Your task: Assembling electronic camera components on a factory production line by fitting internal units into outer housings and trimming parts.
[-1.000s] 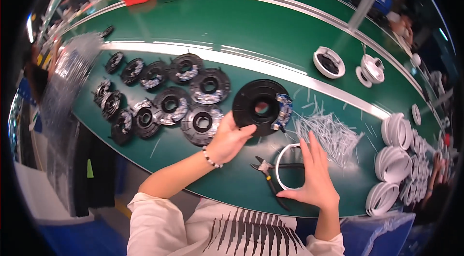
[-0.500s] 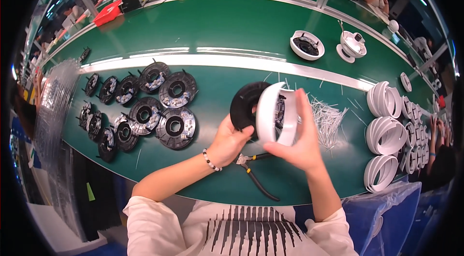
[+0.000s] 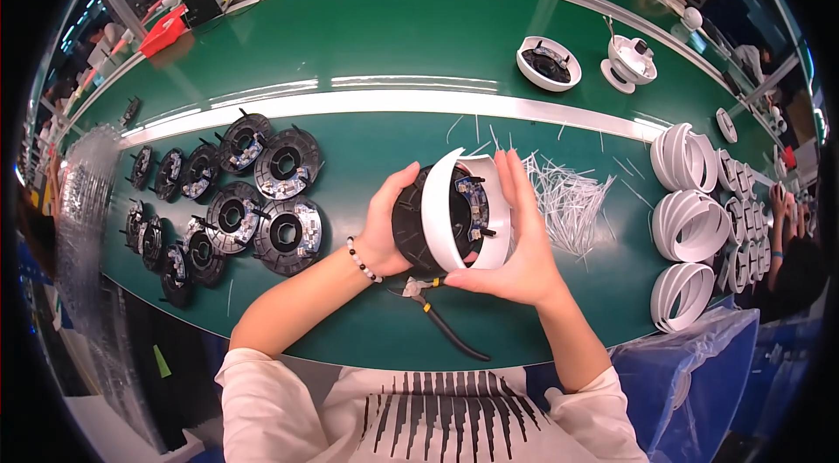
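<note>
The person wears a loose white shirt [image 3: 419, 445], seen at the bottom of the frame. On its front there is a black print [image 3: 450, 411], made of many vertical bars with uneven, pointed lower ends, thicker in the middle and thinner at the sides. The left sleeve [image 3: 266, 411] and the right sleeve [image 3: 594, 419] are short, wide and creased. A bracelet [image 3: 357, 259] of round black and pale beads is around the left wrist. The fingers of the left hand [image 3: 384, 231] and right hand [image 3: 529, 258] are bare.

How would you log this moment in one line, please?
left hand: holds black disc | right hand: holds white ring | pliers: on green table
</note>
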`<state>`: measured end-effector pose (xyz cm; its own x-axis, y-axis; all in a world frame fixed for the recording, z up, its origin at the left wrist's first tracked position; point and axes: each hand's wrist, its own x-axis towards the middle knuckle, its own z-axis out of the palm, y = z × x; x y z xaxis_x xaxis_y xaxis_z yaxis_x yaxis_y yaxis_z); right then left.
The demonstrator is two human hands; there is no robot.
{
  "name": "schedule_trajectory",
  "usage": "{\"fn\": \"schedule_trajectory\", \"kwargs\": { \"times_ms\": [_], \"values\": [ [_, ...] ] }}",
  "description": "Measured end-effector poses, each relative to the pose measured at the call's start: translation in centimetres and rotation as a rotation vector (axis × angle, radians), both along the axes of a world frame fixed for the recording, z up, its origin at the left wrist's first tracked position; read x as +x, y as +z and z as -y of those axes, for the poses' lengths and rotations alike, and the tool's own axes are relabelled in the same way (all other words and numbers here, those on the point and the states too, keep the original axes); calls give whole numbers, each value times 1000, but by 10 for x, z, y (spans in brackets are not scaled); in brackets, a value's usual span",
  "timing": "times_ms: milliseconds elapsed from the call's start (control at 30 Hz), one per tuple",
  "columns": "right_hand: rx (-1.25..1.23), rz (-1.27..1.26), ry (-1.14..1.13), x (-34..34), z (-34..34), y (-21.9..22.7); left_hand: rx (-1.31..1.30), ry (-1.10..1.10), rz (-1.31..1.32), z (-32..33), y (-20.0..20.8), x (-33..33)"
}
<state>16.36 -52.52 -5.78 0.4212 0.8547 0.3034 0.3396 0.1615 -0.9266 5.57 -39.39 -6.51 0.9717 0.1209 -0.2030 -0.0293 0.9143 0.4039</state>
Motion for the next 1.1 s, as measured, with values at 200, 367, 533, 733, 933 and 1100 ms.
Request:
{"fn": "schedule_trajectory", "kwargs": {
  "times_ms": [200,367,533,733,933,1100],
  "values": [
    [-34,564,-154,-20,-1,10,1,96,-46,9,-5,5],
    [-47,583,-126,-15,-2,1,3,31,-69,10,-1,6],
    [-87,578,-25,-6,-1,13,65,-60,-17,4,-7,4],
    [-6,621,-82,-12,-2,7,63,-5,125,6,-10,-5],
    [48,609,-252,-22,-3,-6,126,-12,91,12,-9,-4],
    [153,604,-249,-10,4,-4,205,98,178,24,1,11]
  ]
}}
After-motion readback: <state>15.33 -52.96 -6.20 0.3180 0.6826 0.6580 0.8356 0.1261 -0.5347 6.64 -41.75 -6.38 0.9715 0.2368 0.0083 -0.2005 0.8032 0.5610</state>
